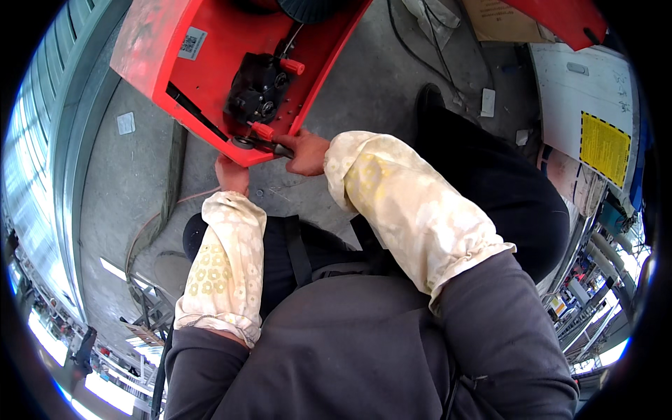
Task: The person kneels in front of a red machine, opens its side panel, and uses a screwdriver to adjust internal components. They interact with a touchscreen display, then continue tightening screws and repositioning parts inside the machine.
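Note:
A red metal housing [157, 66] stands open in front of me, with a black wire feed mechanism [255, 91] mounted inside. Red knobs [292, 66] stick out from that mechanism, and a thin wire runs up from it toward a dark spool [308, 8]. My right hand [308, 152] is closed around the handle of a dark hand tool [280, 149], whose head lies at the housing's near corner beside the lower red knob [262, 131]; its exact kind is unclear. Below the housing's near edge is my left hand [232, 175], its fingers hidden by the red metal.
Black cables [427, 66] trail over the concrete floor to the right, near a cardboard box [500, 21]. A white panel with a yellow label [603, 148] stands further right. On the left are a strap-like length of fabric [168, 182] and a corrugated metal wall [52, 126].

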`<state>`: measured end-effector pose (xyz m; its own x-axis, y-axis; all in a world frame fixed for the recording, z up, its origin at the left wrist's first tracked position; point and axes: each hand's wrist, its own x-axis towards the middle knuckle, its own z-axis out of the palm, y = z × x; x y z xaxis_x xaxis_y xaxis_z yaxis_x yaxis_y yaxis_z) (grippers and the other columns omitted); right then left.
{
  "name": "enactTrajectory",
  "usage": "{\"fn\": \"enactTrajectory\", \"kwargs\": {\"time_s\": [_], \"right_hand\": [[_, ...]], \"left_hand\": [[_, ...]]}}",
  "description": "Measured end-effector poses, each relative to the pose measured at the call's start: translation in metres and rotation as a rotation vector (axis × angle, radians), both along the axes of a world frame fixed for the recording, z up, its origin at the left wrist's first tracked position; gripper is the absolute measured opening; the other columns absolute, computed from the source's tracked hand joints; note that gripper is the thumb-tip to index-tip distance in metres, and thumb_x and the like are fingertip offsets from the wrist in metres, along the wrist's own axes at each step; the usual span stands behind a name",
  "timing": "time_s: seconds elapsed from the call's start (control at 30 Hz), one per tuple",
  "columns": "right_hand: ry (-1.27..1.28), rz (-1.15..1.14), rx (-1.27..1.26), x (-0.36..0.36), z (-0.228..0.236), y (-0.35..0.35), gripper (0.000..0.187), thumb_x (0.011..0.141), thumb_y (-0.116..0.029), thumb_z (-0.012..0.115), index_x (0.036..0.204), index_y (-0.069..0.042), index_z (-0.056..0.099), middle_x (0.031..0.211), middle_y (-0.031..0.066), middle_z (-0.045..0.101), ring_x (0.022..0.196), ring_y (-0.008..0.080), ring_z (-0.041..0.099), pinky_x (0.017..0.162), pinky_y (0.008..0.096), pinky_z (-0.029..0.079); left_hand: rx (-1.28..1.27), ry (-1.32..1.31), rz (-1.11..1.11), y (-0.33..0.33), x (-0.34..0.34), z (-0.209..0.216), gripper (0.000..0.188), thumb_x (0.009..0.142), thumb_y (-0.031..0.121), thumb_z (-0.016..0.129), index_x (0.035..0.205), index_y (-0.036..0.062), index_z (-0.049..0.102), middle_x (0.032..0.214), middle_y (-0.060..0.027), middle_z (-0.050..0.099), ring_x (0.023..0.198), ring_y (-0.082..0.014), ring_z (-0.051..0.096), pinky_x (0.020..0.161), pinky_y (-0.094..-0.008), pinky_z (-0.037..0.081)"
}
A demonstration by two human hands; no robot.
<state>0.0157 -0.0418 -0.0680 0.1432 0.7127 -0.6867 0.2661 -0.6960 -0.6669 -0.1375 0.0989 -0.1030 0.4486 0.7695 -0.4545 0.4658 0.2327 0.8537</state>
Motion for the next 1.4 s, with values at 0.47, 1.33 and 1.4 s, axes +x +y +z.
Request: {"fn": "enactTrajectory", "kwargs": {"time_s": [0.47,1.33,1.4], "right_hand": [[-0.157,0.339,-0.303,-0.023,-0.005,0.069,0.042,0.071,-0.021,0.051,0.102,-0.001,0.071,0.106,0.0206,0.068,0.1,0.033,0.066,0.084,0.0443,0.051],[-0.155,0.31,-0.08,-0.008,0.005,0.037,0.037,0.072,-0.015,0.054,0.103,-0.003,0.07,0.095,0.0222,0.069,0.092,0.0369,0.067,0.082,0.0462,0.053],[-0.149,0.213,-0.033,-0.005,0.017,0.021,0.037,0.072,-0.015,0.054,0.103,-0.004,0.071,0.096,0.0221,0.069,0.092,0.037,0.067,0.082,0.0462,0.053]], "left_hand": [[0.101,0.071,-0.088,0.004,-0.002,-0.012,0.03,0.089,0.023,0.067,0.109,0.0002,0.064,0.094,-0.0067,0.069,0.088,-0.0114,0.059,0.076,-0.0314,0.048],[0.081,0.06,-0.07,0.003,0.0,0.0,0.024,0.084,0.011,0.067,0.105,-0.0006,0.067,0.091,-0.0034,0.069,0.085,-0.0088,0.059,0.073,-0.0298,0.049],[0.11,0.089,-0.081,0.006,-0.003,-0.001,0.026,0.084,0.011,0.067,0.107,-0.0003,0.066,0.093,-0.0041,0.069,0.085,-0.0091,0.059,0.073,-0.0298,0.049]]}}
